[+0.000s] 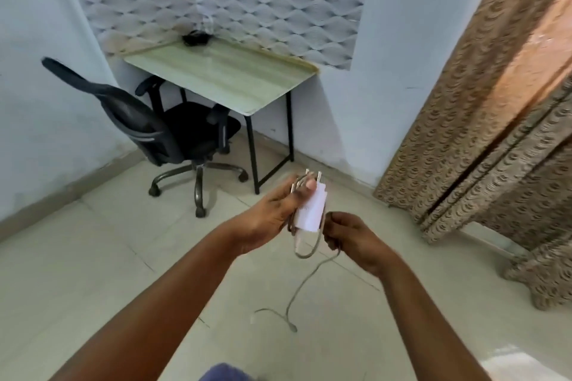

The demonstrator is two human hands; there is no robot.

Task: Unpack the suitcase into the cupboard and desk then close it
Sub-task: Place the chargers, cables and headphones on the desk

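Left hand [272,213]: grips the white charger [310,210] with cable loops.
Right hand [349,235]: pinches the cable [305,284] just beside it.
Surface [223,71]: well beyond both hands.
Risk: dangling cable tail may snag or unwind.

left hand [269,216] grips charger [310,210] | right hand [353,238] pinches cable [305,281] | desk [223,74] beyond

The worktop [223,77] lies mostly bare, with a dark bundle [195,37] at its back corner. A chair [161,130] blocks its left side; a curtain [495,120] hangs right.
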